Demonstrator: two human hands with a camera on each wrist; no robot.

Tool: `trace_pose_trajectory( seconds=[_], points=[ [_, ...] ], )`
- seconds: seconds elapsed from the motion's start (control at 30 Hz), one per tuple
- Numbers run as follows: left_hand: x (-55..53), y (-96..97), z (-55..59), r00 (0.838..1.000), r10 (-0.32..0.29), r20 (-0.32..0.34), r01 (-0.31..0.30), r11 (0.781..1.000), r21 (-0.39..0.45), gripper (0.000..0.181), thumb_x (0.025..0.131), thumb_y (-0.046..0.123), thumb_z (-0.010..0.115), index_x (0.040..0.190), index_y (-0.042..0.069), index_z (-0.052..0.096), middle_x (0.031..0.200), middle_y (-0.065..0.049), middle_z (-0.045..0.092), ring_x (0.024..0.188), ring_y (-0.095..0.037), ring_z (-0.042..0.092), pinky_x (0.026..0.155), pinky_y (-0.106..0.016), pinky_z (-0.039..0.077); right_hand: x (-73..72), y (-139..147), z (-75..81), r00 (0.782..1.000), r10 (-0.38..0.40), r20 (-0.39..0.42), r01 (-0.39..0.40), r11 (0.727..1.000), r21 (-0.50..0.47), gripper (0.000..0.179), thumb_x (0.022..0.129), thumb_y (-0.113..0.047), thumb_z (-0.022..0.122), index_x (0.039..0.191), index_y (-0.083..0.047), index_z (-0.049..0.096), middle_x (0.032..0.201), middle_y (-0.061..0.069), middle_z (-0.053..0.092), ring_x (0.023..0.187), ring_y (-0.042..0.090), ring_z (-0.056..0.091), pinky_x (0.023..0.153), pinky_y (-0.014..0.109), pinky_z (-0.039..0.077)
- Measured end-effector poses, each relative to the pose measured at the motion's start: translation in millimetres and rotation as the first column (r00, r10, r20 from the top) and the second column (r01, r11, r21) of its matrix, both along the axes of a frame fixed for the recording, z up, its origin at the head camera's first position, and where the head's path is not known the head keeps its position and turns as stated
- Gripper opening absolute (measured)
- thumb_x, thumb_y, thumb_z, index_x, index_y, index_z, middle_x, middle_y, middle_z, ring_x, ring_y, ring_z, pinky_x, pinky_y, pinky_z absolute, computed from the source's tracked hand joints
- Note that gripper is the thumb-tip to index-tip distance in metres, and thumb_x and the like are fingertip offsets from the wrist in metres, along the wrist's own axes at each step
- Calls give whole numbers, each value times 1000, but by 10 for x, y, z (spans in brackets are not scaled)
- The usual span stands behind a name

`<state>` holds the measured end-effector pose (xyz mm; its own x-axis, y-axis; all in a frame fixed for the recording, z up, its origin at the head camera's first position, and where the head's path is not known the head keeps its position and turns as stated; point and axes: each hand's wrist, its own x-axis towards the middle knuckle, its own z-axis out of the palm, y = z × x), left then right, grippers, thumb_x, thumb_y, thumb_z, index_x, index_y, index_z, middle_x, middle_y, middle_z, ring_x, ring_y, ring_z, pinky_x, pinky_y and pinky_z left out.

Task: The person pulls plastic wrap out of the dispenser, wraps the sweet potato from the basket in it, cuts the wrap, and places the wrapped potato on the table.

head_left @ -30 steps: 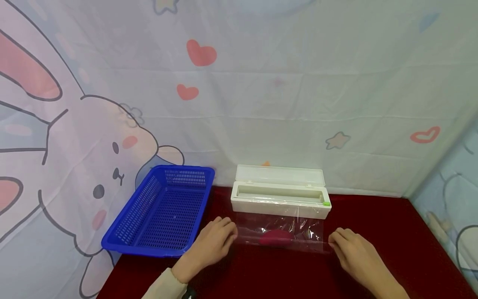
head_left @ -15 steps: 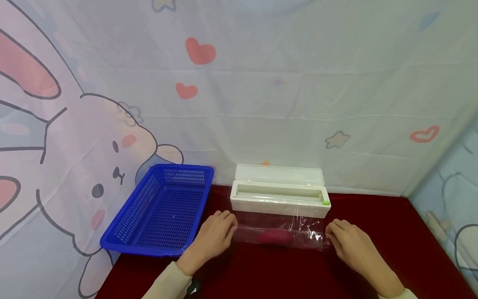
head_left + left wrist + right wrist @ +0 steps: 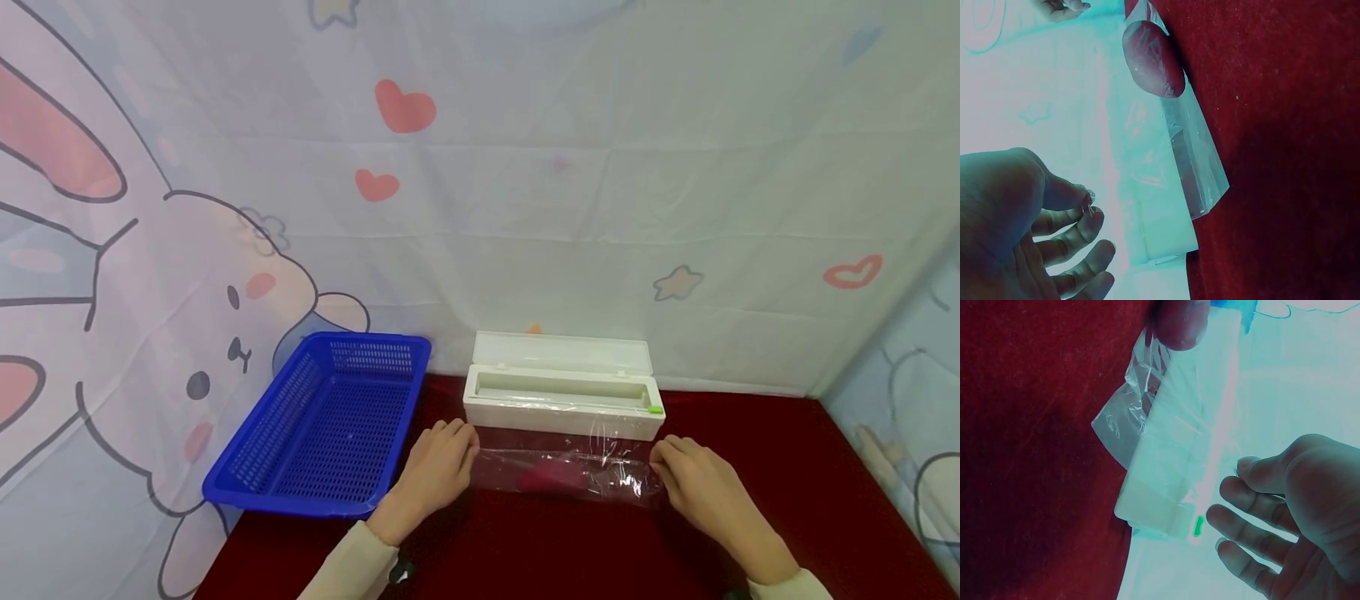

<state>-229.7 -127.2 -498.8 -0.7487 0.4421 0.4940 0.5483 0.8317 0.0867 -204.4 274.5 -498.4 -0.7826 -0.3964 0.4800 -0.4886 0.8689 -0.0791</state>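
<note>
A sheet of clear cling film (image 3: 517, 471) stretches between the two hands, in front of a white cling film box (image 3: 562, 417) with its lid raised. A smooth reddish oval item (image 3: 551, 475), its kind unclear, lies at the film; it also shows as a rounded dark red shape (image 3: 1155, 59) in the left wrist view. At the film's left end, the left hand (image 3: 438, 462) pinches an edge between thumb and forefinger, its other fingers loosely bent. The right hand (image 3: 697, 483) pinches the right end the same way, thumb against forefinger (image 3: 1238, 490) in the right wrist view.
To the left stands a blue perforated plastic basket (image 3: 337, 433). A green tab (image 3: 656, 409) sits at the box's right end. Dark red cloth (image 3: 570, 550) covers the table, and a printed curtain (image 3: 525, 208) hangs right behind the box.
Both hands have moved slightly away from the person, toward the box, with the right also shifting a little left. The film's held edge has come back over the reddish item with them.
</note>
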Motion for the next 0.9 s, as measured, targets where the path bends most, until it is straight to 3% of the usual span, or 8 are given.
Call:
trace_pose_trajectory(
  seconds=[0.3,0.9],
  points=[
    [-84,92,-70,997,52,59,-53,998,23,12,99,14,72,89,14,65,84,-1,63,79,-24,61,65,-37,49,-112,-9,-75,997,-37,64,38,999,-5,19,92,-6,81,86,-16,66,79,-8,58,69,8,50,59,30,47],
    [-213,118,-290,982,123,142,-134,989,67,9,102,13,67,94,12,64,89,-2,65,80,-21,60,67,-33,49,-236,-19,-239,991,-85,107,88,996,-26,16,93,-6,79,86,-13,67,79,-4,60,69,11,53,60,33,49]
  ],
)
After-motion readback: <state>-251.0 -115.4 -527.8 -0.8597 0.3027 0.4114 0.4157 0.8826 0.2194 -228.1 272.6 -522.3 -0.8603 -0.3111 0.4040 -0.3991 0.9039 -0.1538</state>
